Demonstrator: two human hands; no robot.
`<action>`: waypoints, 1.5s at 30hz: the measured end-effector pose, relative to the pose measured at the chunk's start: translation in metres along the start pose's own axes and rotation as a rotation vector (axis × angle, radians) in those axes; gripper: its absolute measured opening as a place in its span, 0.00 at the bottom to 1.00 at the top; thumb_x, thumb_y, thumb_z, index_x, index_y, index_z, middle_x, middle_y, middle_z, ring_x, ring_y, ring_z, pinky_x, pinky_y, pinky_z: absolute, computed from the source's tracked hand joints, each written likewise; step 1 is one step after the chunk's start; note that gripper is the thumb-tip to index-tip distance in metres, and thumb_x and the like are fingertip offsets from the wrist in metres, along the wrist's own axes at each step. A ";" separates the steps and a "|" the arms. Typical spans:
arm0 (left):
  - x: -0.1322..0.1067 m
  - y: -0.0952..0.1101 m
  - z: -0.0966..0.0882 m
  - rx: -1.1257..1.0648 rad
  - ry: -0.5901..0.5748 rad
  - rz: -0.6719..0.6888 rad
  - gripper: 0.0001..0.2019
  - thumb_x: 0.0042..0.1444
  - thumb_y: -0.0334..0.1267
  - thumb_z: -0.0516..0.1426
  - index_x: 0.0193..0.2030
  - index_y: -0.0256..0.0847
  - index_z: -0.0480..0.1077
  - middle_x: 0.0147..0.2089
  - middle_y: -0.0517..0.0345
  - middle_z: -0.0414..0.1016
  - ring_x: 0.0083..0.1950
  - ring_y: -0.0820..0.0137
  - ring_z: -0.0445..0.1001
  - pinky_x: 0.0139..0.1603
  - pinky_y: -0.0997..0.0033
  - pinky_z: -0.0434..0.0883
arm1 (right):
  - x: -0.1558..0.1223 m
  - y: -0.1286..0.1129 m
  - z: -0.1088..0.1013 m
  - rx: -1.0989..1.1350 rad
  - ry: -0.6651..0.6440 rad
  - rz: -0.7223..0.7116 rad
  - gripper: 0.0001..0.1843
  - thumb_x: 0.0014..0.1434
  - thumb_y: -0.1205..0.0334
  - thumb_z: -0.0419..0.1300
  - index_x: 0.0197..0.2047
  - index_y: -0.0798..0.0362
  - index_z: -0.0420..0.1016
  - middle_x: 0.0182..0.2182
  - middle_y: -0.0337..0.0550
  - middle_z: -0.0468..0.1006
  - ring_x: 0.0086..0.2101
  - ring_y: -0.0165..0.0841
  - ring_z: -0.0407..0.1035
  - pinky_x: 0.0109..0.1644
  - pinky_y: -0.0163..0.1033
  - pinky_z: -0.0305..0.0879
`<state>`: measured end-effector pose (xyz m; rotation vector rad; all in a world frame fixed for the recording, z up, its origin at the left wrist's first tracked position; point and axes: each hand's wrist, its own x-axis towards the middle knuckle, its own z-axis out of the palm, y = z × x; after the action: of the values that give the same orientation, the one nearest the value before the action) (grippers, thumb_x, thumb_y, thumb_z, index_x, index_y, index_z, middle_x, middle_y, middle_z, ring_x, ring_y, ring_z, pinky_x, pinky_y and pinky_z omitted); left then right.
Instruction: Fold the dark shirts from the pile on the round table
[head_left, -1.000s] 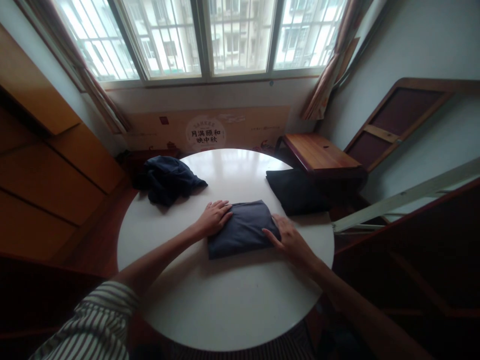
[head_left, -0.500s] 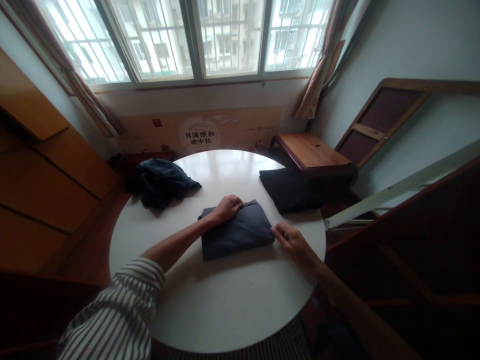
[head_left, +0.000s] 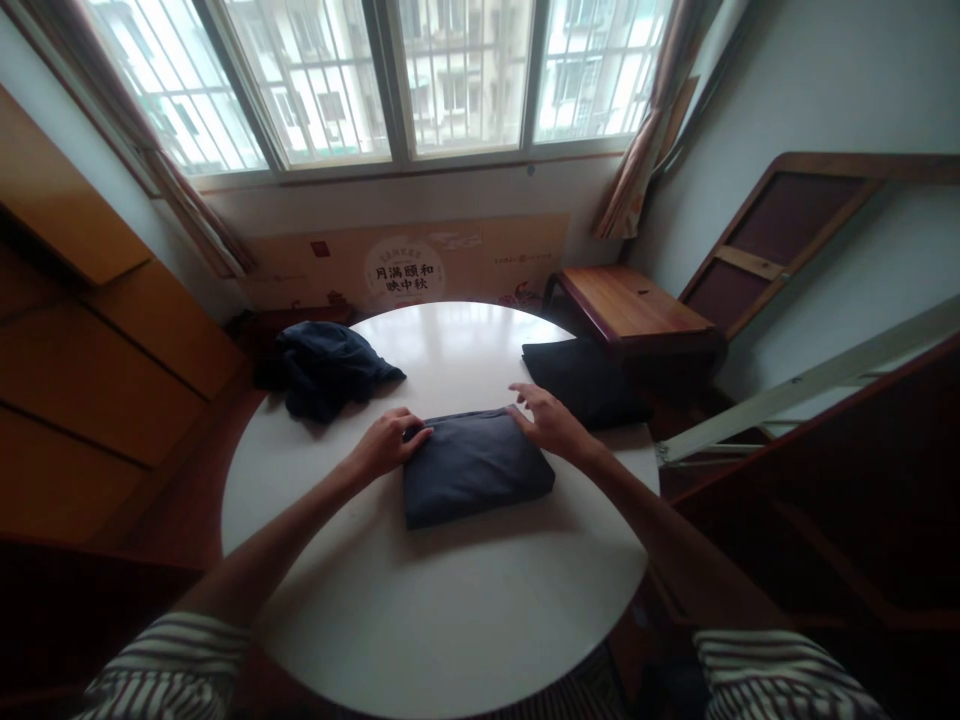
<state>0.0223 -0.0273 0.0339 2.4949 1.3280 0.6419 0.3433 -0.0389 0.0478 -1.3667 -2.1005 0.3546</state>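
Note:
A folded grey-blue garment point(head_left: 478, 468) lies flat in the middle of the white table, its layered far edge facing the window. My left hand point(head_left: 391, 442) is closed on the far left corner of it, thumb and fingers pinching the cloth. At the far right corner is my right hand point(head_left: 553, 424), its fingers spread and its thumb touching the cloth. Just beyond that hand lies a folded black garment point(head_left: 585, 380). A crumpled dark navy garment point(head_left: 330, 368) is heaped at the table's far left.
The round white table point(head_left: 450, 620) carries all three garments. Past its far right edge stands a wooden stool point(head_left: 637, 300). A pale metal rail point(head_left: 810, 385) slants up on the right, and an orange-brown cabinet point(head_left: 97, 370) stands on the left.
My left hand has moved from the top of the grey-blue garment to its far left corner. My right hand has gone from the right edge up to the far right corner, its fingers now apart.

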 end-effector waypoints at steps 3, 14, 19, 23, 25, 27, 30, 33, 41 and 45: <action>-0.002 -0.012 -0.002 -0.092 -0.004 -0.027 0.17 0.63 0.50 0.55 0.37 0.39 0.78 0.36 0.51 0.74 0.36 0.66 0.73 0.39 0.67 0.71 | 0.016 0.005 0.014 -0.107 -0.055 0.004 0.15 0.61 0.62 0.61 0.50 0.59 0.74 0.44 0.56 0.75 0.46 0.43 0.70 0.54 0.45 0.65; 0.022 -0.022 0.016 -0.226 0.032 -0.224 0.17 0.60 0.50 0.53 0.33 0.39 0.75 0.32 0.54 0.77 0.34 0.65 0.73 0.36 0.69 0.68 | 0.016 0.014 0.023 -0.170 -0.045 0.086 0.07 0.67 0.64 0.55 0.39 0.55 0.74 0.36 0.47 0.75 0.37 0.36 0.70 0.44 0.38 0.65; 0.025 -0.021 0.018 -0.227 0.065 -0.203 0.15 0.59 0.48 0.56 0.33 0.39 0.77 0.31 0.55 0.78 0.32 0.67 0.72 0.34 0.70 0.67 | 0.016 -0.005 0.012 -0.230 -0.060 0.045 0.10 0.67 0.62 0.55 0.39 0.55 0.76 0.40 0.53 0.75 0.42 0.40 0.70 0.48 0.42 0.65; 0.026 -0.025 0.018 -0.278 0.058 -0.187 0.16 0.58 0.49 0.57 0.34 0.39 0.78 0.30 0.56 0.78 0.31 0.68 0.72 0.32 0.72 0.67 | 0.019 -0.046 0.014 -0.180 -0.192 -0.249 0.16 0.68 0.54 0.54 0.49 0.55 0.76 0.47 0.55 0.77 0.48 0.43 0.70 0.55 0.45 0.64; 0.026 -0.027 0.017 -0.318 0.059 -0.194 0.16 0.58 0.49 0.58 0.34 0.38 0.79 0.31 0.55 0.79 0.32 0.68 0.74 0.33 0.72 0.68 | 0.019 -0.066 0.026 -0.149 -0.312 -0.390 0.27 0.67 0.45 0.53 0.59 0.55 0.72 0.54 0.56 0.75 0.53 0.45 0.69 0.59 0.48 0.62; 0.026 -0.028 0.016 -0.348 0.061 -0.206 0.16 0.56 0.49 0.59 0.34 0.38 0.79 0.32 0.53 0.81 0.33 0.67 0.76 0.34 0.71 0.69 | 0.014 -0.078 0.041 -0.168 -0.397 -0.411 0.39 0.64 0.35 0.52 0.67 0.55 0.64 0.62 0.60 0.67 0.60 0.53 0.62 0.64 0.57 0.56; 0.027 -0.028 0.016 -0.331 0.075 -0.201 0.16 0.56 0.49 0.60 0.34 0.38 0.80 0.34 0.51 0.82 0.33 0.66 0.76 0.36 0.70 0.70 | 0.000 -0.083 0.057 -0.224 -0.440 -0.361 0.51 0.57 0.25 0.49 0.72 0.52 0.54 0.69 0.66 0.52 0.66 0.65 0.47 0.64 0.69 0.44; 0.027 -0.028 0.017 -0.300 0.066 -0.187 0.16 0.56 0.49 0.59 0.35 0.38 0.81 0.34 0.51 0.81 0.33 0.66 0.76 0.35 0.71 0.69 | -0.020 -0.081 0.060 -0.257 -0.418 -0.389 0.61 0.49 0.20 0.52 0.73 0.54 0.50 0.70 0.70 0.45 0.67 0.70 0.40 0.65 0.72 0.38; 0.028 -0.034 0.009 -0.265 -0.124 -0.052 0.17 0.60 0.44 0.54 0.50 0.41 0.77 0.28 0.60 0.72 0.27 0.72 0.67 0.32 0.74 0.65 | -0.058 -0.072 0.048 -0.375 -0.281 -0.570 0.27 0.67 0.61 0.52 0.66 0.61 0.63 0.64 0.70 0.62 0.64 0.58 0.56 0.63 0.64 0.54; 0.022 -0.027 -0.006 -0.383 -0.186 -0.032 0.19 0.58 0.46 0.57 0.54 0.44 0.76 0.32 0.58 0.71 0.32 0.70 0.69 0.33 0.74 0.67 | -0.048 -0.069 0.038 -0.215 -0.251 -0.531 0.20 0.67 0.70 0.46 0.58 0.61 0.71 0.54 0.64 0.74 0.55 0.49 0.68 0.59 0.54 0.63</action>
<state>0.0109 0.0055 0.0336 2.1613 1.0612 0.5773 0.2833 -0.1086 0.0381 -0.8484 -2.6696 0.0812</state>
